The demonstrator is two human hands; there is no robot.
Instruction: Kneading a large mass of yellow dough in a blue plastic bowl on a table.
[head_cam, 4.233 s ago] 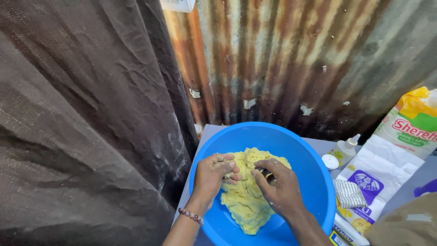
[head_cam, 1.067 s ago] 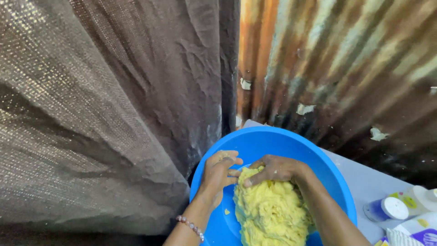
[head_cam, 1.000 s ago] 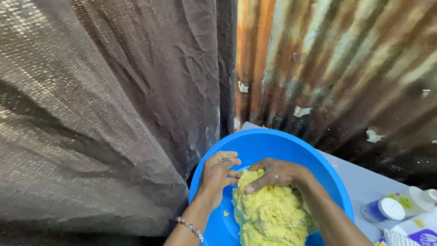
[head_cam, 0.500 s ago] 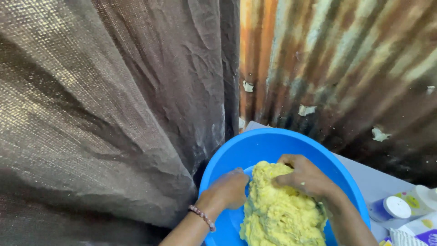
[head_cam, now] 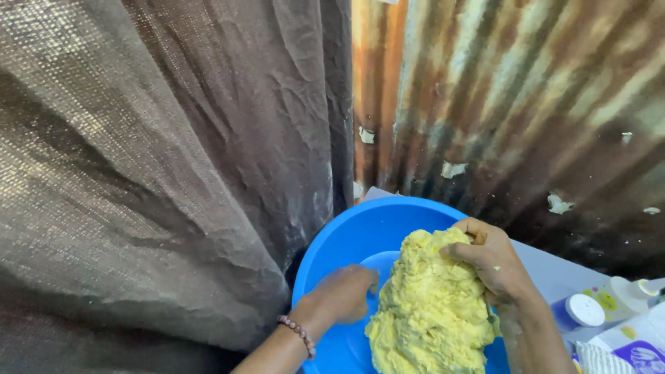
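In the blue bowl (head_cam: 346,232) our right hand (head_cam: 493,263) grips the top of the yellow dough (head_cam: 429,308); our left hand (head_cam: 343,294), loosely curled, presses its side, holding nothing.

a blue bowl (head_cam: 360,232) sits on a grey table (head_cam: 544,266) and holds a big lump of yellow dough (head_cam: 429,305). the right hand (head_cam: 492,260) grips the far top edge of the dough, fingers curled over it. the left hand (head_cam: 343,294) rests inside the bowl, pressed against the dough's left side, with a bead bracelet (head_cam: 298,334) on the wrist. a dark curtain (head_cam: 173,159) hangs at left, a rusty corrugated metal wall (head_cam: 506,104) behind. small bottles (head_cam: 603,305) stand at right.
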